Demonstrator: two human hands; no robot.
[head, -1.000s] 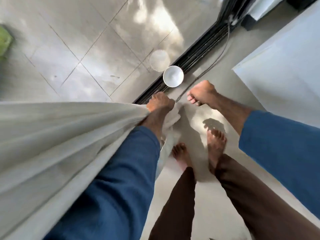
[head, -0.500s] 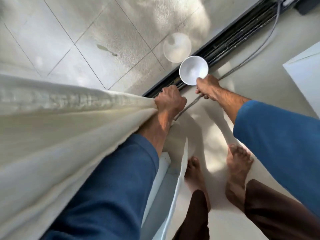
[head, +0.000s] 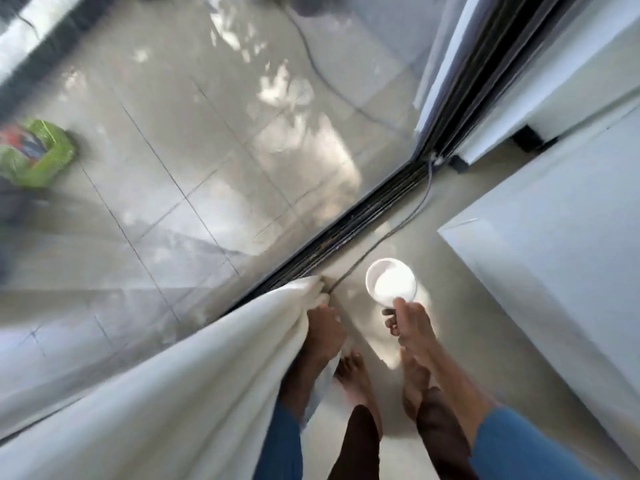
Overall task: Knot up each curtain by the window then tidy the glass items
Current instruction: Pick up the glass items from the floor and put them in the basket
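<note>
A cream curtain (head: 166, 386) stretches from the lower left toward the window track, bunched at its end. My left hand (head: 323, 332) is closed around the gathered fabric just below that bunched end. My right hand (head: 410, 323) pinches the near rim of a small white bowl (head: 391, 280), which hangs lifted above the floor, catching bright sunlight. Both arms wear blue sleeves. The frame is slightly blurred by motion.
A black sliding window track (head: 349, 244) runs diagonally, with a grey cable (head: 398, 228) along it. A white slab-like furniture edge (head: 554, 271) fills the right. My bare feet (head: 353, 379) stand below. A green bag (head: 38, 154) lies outside the glass.
My right hand reached the white bowl by the track, took its rim and lifted it off the floor. My left hand kept its hold on the curtain. The view swung upward.
</note>
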